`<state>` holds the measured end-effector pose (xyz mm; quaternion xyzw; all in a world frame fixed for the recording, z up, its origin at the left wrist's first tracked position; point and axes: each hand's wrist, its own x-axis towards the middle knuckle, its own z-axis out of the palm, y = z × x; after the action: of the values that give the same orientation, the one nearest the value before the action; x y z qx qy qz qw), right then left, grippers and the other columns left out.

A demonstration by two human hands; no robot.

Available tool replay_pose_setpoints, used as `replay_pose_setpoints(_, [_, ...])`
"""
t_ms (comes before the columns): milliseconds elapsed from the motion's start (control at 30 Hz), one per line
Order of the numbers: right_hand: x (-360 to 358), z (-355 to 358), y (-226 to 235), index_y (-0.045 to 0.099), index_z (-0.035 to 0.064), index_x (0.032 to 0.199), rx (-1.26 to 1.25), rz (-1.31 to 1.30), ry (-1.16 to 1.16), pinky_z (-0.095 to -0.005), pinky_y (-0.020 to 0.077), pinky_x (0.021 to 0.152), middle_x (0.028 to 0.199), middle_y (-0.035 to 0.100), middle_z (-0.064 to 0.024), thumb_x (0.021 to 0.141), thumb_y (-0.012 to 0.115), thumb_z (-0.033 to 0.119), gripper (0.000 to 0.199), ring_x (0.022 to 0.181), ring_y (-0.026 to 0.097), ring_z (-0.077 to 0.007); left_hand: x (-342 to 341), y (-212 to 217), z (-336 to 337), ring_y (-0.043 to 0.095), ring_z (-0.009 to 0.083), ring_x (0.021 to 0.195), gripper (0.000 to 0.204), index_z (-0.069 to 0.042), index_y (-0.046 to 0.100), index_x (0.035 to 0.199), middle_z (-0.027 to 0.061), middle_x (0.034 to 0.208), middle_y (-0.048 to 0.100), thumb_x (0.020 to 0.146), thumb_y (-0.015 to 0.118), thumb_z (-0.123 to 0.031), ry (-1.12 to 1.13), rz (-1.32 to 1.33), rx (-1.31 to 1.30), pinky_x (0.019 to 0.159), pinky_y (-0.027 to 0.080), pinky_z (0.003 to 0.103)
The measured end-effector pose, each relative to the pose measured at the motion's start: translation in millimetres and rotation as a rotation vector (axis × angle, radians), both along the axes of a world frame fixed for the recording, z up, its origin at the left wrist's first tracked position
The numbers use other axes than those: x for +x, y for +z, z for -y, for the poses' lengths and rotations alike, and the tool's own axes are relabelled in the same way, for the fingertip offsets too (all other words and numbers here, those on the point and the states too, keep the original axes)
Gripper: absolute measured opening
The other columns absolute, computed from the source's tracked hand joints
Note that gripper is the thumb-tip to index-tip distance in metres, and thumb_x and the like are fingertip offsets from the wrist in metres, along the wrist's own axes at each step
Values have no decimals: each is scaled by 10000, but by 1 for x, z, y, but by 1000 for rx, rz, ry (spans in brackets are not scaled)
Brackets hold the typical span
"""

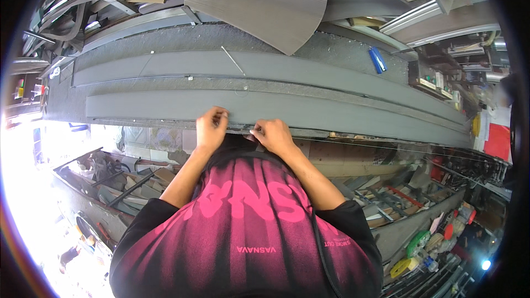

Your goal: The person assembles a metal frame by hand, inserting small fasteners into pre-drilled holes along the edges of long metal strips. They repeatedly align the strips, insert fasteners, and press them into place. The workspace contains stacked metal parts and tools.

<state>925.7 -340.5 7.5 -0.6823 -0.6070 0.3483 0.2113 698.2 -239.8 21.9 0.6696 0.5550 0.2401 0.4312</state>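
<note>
a wide grey workbench [331,49] runs across the view. two long grey strips lie flat along it, the far strip [165,69] and the near strip [342,113], both already laid out straight and side by side. the near strip looks smooth, thin and matte, curving only with the lens. a fan-shaped grey sheet [259,5] lies beyond. the work seems at an early stage: both hands are only at the strip's near edge. the left hand [211,129] curls its fingers over that edge; the right hand [273,135] pinches it, fingers narrow. a blue pen [377,59] lies well apart.
</note>
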Motion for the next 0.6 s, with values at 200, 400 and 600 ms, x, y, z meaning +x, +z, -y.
replay_pose_setpoints(200, [-22,0,-16,710,21,914,196,104,-3,-564,600,694,844,759,-196,972,779,217,217,768,753,-448,1,-2,36,646,169,593,100,-3,790,1004,94,733,711,954,771,-87,-214,-31,-22,596,517,346])
replay_pose_setpoints(400, [-32,11,-28,692,33,930,285,107,-28,-553,600,669,828,748,-182,960,768,176,165,728,742,-441,1,3,41,647,191,601,94,-9,788,990,92,747,706,940,775,-88,-211,-113,-39,592,509,360])
replay_pose_setpoints(600, [-25,13,-2,710,24,947,27,-262,-93,-424,540,598,784,732,-99,914,820,113,145,641,718,-279,8,3,40,694,305,785,116,-22,801,975,117,878,754,967,790,-137,-279,-105,252,760,554,429])
